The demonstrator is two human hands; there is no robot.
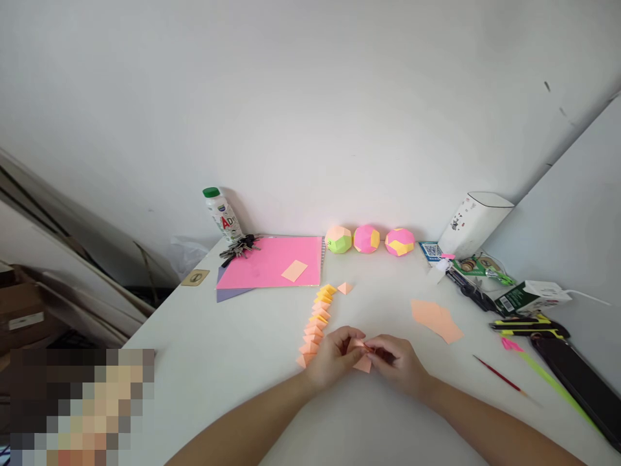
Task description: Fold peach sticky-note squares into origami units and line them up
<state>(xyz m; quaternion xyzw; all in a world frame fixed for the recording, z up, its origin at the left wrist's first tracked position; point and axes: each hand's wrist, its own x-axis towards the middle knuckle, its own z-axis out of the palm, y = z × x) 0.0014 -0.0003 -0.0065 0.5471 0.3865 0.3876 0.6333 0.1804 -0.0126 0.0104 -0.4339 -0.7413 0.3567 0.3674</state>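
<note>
Both my hands meet over the white table (pixel 218 349), pinching one small peach paper piece (pixel 363 364) between them. My left hand (pixel 334 357) grips its left side with curled fingers. My right hand (pixel 398 362) pinches its right side. Just left of my left hand runs a row of several folded peach and yellow paper units (pixel 317 317), reaching back toward a pink notebook (pixel 272 262). A loose folded peach unit (pixel 345 288) lies beside the row's far end.
Three paper balls (pixel 369 239) sit by the wall. Flat peach sheets (pixel 436 319) lie to the right. A red pencil (pixel 499 377), a utility knife (pixel 528 325), pens and a white box (pixel 473 223) crowd the right side. A bottle (pixel 222 213) and keys (pixel 239 247) stand back left.
</note>
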